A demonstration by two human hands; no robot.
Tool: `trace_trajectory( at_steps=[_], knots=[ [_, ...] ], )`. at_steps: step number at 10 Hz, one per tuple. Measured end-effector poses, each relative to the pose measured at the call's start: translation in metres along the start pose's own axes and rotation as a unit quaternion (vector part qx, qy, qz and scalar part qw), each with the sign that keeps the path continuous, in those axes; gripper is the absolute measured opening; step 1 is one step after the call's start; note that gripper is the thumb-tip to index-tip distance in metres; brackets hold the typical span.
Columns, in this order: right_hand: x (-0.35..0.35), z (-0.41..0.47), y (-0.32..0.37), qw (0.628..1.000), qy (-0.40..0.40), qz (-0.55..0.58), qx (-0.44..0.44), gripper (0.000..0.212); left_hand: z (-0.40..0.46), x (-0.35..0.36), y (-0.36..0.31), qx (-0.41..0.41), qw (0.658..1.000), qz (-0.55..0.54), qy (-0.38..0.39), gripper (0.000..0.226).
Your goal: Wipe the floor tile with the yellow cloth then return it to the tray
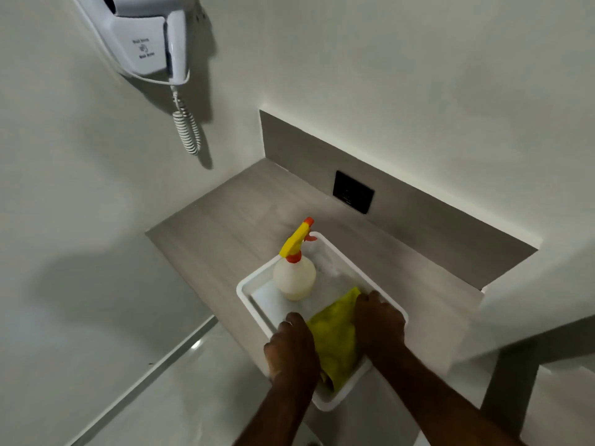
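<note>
A yellow cloth (336,336) lies bunched in the near half of a white tray (249,286) that stands on a grey counter. My left hand (291,346) rests on the cloth's left side with fingers curled over it. My right hand (378,323) presses on the cloth's right side by the tray's right rim. Both hands grip the cloth inside the tray. A spray bottle (294,278) with a yellow and orange trigger head stands in the tray's far half. Glossy floor tile (193,397) shows below the counter at lower left.
The grey counter (225,220) sits in a wall corner, its front edge under the tray's near end. A black wall socket (353,191) is set in the backsplash. A white wall-mounted hair dryer (151,40) with a coiled cord hangs at upper left.
</note>
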State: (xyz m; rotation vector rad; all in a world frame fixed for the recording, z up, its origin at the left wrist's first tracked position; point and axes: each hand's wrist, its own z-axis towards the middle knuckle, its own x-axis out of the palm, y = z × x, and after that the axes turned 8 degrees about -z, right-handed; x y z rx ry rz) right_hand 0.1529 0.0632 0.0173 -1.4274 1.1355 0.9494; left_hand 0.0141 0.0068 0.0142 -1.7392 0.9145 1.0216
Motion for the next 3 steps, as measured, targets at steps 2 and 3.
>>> trace_trajectory(
  at_steps=[2, 3],
  knots=[
    [-0.057, 0.003, 0.011, 0.994, -0.091, 0.021, -0.050, 0.024, 0.011, -0.072, 0.037, 0.078, 0.986, 0.083, -0.119, 0.050],
    [-0.122, 0.011, 0.031, 0.979, -0.197, 0.020, -0.044, 0.019, 0.028, -0.141, 0.057, 0.107, 0.954, 0.147, -0.237, 0.052]
  ],
)
